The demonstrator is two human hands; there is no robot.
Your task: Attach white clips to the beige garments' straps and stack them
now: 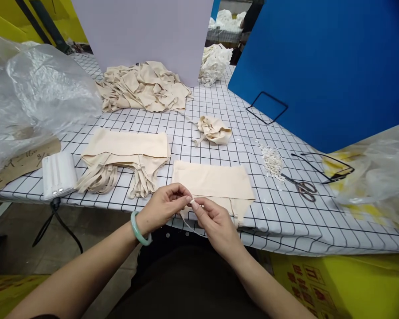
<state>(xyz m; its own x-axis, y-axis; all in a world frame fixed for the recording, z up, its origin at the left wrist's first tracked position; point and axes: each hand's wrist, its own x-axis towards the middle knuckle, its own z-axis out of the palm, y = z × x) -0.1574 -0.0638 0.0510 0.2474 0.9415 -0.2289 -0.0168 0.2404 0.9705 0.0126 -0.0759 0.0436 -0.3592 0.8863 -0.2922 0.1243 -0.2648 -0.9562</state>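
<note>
My left hand (166, 204), with a green bangle (140, 229) at its wrist, and my right hand (217, 221) meet at the table's front edge. Both pinch a thin, pale strap (187, 225) between thumb and fingers, and a loose length of it loops down below. A small whitish bit shows between the fingertips; its kind cannot be made out. Behind and partly under my hands lies a folded beige strappy garment (214, 179). To the left, more folded beige garments (126, 144) have their straps bunched at the near side.
A crumpled beige garment (214, 130) lies ahead, before a large beige heap (142, 86). Small white scraps (271, 160), scissors (306, 191) and eyeglasses (339, 175) are at right. A white corded device (58, 175) and clear plastic (49, 84) stand left. Blue (319, 66) and lilac (146, 31) panels rise behind.
</note>
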